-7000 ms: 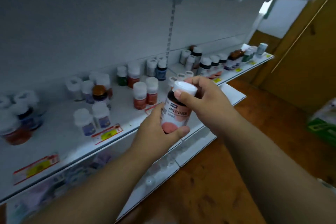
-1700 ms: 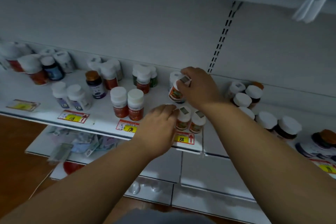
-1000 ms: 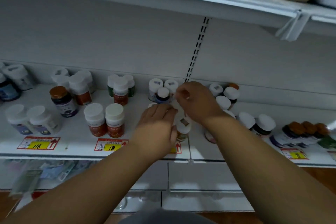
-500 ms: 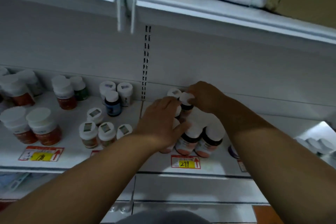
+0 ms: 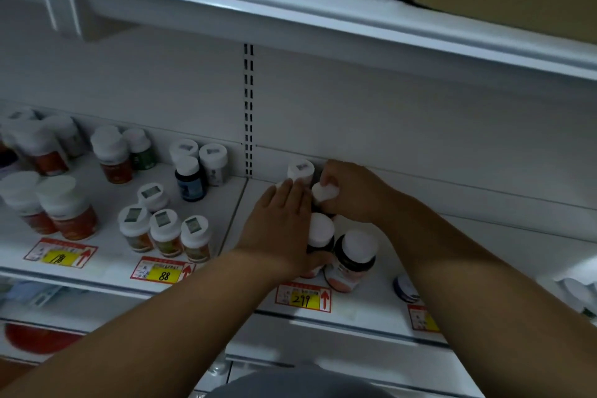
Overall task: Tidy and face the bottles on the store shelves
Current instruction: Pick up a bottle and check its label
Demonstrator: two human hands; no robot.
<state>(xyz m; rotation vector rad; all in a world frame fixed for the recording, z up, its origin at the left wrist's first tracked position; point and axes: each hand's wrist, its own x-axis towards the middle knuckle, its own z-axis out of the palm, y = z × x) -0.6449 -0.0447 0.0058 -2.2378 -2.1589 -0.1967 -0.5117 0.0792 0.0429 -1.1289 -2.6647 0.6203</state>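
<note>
- Left hand (image 5: pixel 281 229) is lying flat with its fingers together, pressing against the left side of a cluster of white-capped bottles (image 5: pixel 353 255) on the shelf (image 5: pixel 226 281); the thumb is curling under the front of one bottle, so it is bracing the group, not lifting anything.
- Well to the left of that hand, three small bottles with labelled caps (image 5: pixel 164 233) are standing in a row near the shelf edge, above a price tag marked 88 (image 5: pixel 163 271).
- Farther left, larger orange-labelled bottles (image 5: pixel 66 207) are standing behind a tag marked 198 (image 5: pixel 61 254).
- Behind and left of the hand, a dark blue bottle (image 5: pixel 190 179) is standing in front of two white ones at the back wall.
- Just below the hand, a tag marked 299 (image 5: pixel 303 297) is sitting on the shelf lip.
- Right hand (image 5: pixel 350 192) is closing around the white cap of a rear bottle (image 5: pixel 324 192) in the same cluster, fingers wrapping it, just beside the left fingertips.
- Immediately left of the right hand, another white-capped bottle (image 5: pixel 300 170) is standing against the back wall.
</note>
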